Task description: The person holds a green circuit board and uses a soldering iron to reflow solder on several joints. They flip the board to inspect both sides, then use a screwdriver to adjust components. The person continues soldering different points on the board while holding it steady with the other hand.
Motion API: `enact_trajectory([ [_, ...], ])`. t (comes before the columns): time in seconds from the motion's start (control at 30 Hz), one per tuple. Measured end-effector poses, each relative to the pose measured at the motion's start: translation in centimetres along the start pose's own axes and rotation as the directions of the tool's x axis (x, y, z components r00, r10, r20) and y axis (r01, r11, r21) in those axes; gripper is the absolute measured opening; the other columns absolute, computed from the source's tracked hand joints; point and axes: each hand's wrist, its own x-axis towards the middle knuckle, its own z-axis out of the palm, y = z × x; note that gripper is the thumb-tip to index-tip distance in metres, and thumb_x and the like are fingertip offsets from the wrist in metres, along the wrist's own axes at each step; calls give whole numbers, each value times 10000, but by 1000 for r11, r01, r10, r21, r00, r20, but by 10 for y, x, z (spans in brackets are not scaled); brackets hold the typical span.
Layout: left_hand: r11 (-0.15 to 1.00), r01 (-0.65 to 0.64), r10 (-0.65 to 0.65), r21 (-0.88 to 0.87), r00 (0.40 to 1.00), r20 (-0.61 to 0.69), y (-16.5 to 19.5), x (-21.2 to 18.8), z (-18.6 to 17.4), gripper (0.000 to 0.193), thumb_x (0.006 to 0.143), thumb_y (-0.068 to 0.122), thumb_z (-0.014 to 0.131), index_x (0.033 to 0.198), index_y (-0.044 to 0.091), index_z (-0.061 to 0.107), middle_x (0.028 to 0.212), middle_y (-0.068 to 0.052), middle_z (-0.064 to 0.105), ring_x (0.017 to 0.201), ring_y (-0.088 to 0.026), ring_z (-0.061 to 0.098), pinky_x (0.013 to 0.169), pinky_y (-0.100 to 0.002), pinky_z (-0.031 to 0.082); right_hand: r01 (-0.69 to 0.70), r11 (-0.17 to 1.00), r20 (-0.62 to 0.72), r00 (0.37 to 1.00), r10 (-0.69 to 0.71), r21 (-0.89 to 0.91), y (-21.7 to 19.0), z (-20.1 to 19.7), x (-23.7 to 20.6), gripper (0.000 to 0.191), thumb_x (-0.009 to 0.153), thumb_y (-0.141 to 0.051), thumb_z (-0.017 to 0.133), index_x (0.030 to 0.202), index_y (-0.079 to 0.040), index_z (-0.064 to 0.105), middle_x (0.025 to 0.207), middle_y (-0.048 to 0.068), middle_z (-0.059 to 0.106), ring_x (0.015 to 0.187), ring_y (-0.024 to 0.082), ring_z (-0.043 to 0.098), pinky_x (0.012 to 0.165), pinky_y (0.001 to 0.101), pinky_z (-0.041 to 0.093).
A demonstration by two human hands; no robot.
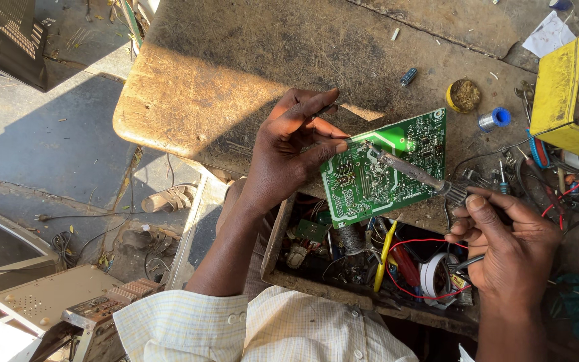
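A green circuit board (397, 167) lies at the front edge of a worn wooden workbench (236, 60), partly over an open drawer. My right hand (510, 245) grips the handle of a soldering iron (407, 169), whose tip rests on the board. My left hand (296, 144) hovers at the board's left edge, thumb and fingers pinched on a thin strand of solder wire pointed toward the iron's tip.
The open drawer (370, 268) below holds wires, tape rolls and parts. A yellow box (567, 100), a flux tin (464, 96), a blue solder spool (494, 118) and a capacitor (408, 76) sit on the bench. Old electronics cases (48, 308) stand on the floor at left.
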Motion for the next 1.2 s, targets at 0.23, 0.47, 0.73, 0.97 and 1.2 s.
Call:
enact_trajectory([
  [0.23, 1000, 1, -1, 2, 1000, 8, 0, 0, -1, 645, 939, -142, 765, 1506, 57, 531, 1359, -86, 508, 1155, -178, 738, 1010, -281, 652, -76, 996, 0, 997, 76, 36, 6, -4, 6, 132, 1043, -45, 696, 1130, 54, 706, 889, 137, 688, 675, 184, 633, 574, 328, 561],
  [0.47, 999, 4, -4, -35, 1000, 4, 3, 1, 1, 607, 947, -132, 753, 1491, 29, 536, 1354, -90, 504, 1163, -184, 731, 1019, -287, 656, -189, 975, 26, 982, 187, 117, 14, -14, 9, 136, 1022, -88, 703, 1102, 22, 714, 870, 123, 685, 673, 180, 631, 562, 313, 533],
  [0.73, 997, 13, -13, -71, 1000, 5, 2, 2, 1, 591, 953, -129, 748, 1485, 22, 539, 1348, -88, 503, 1162, -177, 731, 1008, -281, 662, -152, 922, 62, 988, 139, 357, 15, -33, 6, 132, 1133, -83, 641, 1071, 13, 706, 860, 165, 699, 671, 181, 625, 575, 310, 507],
  [0.97, 998, 23, -23, -50, 1000, -6, 3, 2, 2, 595, 940, -134, 757, 1479, -3, 542, 1344, -88, 514, 1151, -175, 728, 1021, -283, 650, 361, 920, -122, 917, -380, -154, 15, -62, -22, 128, 1166, -66, 559, 1134, 37, 628, 950, 191, 703, 645, 202, 625, 591, 311, 509],
  [1.2, 999, 23, -24, -42, 1000, -9, 4, 2, 3, 599, 936, -136, 766, 1479, -13, 543, 1329, -87, 521, 1138, -172, 729, 1005, -276, 641, 435, 415, -62, 626, -777, -799, 19, -72, -20, 285, 1256, -14, 551, 1013, 100, 646, 837, 225, 686, 719, 265, 673, 669, 364, 560],
])
